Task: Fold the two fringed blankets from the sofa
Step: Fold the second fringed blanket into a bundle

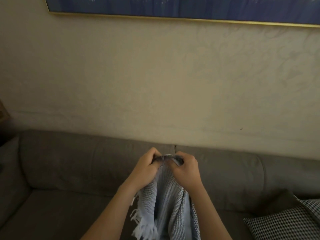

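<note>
A pale blue woven blanket [166,205] with a white fringe hangs down in front of me, bunched between my forearms. My left hand [145,168] and my right hand [186,170] are close together above the sofa's seat. Each pinches the blanket's top edge with curled fingers. The fringe dangles at the lower left of the cloth. The blanket's lower part runs out of view at the bottom. At the lower right lies a black-and-white checked cloth [280,226]; I cannot tell whether it is the second blanket.
A grey-brown sofa [69,170] spans the lower half of the view, its back cushions behind my hands. Above it is a cream wall with a gold-framed blue picture [173,6] at the top. Something dark stands at the far left edge.
</note>
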### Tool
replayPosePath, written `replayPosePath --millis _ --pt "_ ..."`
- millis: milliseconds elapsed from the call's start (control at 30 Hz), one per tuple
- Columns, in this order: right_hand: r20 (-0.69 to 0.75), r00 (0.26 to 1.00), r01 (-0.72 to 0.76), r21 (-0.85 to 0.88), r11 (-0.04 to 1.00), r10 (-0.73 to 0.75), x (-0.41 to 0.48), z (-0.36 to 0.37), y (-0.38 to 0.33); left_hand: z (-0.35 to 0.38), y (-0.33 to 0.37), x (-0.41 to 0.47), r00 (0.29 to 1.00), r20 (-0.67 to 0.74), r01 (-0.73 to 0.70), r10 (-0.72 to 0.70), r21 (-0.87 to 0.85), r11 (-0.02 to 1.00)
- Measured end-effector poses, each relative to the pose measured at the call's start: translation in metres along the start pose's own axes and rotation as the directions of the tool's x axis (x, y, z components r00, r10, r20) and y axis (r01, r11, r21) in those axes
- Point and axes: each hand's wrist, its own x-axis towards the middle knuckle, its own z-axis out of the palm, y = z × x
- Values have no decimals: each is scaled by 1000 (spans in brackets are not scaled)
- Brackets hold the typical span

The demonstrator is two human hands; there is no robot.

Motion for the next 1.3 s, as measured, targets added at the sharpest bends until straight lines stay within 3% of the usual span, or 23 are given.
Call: replayPosePath --millis 233,467,600,700,900,933,1000,1067,1133,1233,1300 --pt "56 998 -13 83 996 9 -4 -1 8 -12 -3 7 987 34 -162 158 257 953" --pt "132 988 -99 188 977 74 -13 5 12 -34 7 11 984 135 -163 117 418 894" --pt "211 976 -98 182 978 58 -15 8 15 -35 10 17 990 15 -130 142 505 853" --pt "243 966 -80 -25 996 84 -19 14 31 -35 18 18 969 -126 -112 214 548 829" --pt "294 933 -154 -203 967 210 -31 17 60 -45 42 24 863 -370 -96 345 550 830" --pt "248 942 -174 -220 960 227 -31 15 61 -48 46 26 836 -410 -93 365 549 830" --pt "-15 981 -194 -192 962 195 -30 9 53 -57 52 30 781 -491 -69 386 547 834" --pt "-299 943 -164 -45 985 143 -25 -1 33 -64 61 35 716 -579 -33 389 529 848" --pt "-441 895 -79 -9 997 67 -13 -13 11 -72 74 40 644 -662 -5 384 498 867" --pt "-371 907 82 -311 947 -200 8 -19 1 -80 97 45 545 -741 -15 392 459 888" --pt "-225 954 104 -377 921 -200 16 -11 -1 -83 111 49 513 -748 -60 421 458 887"
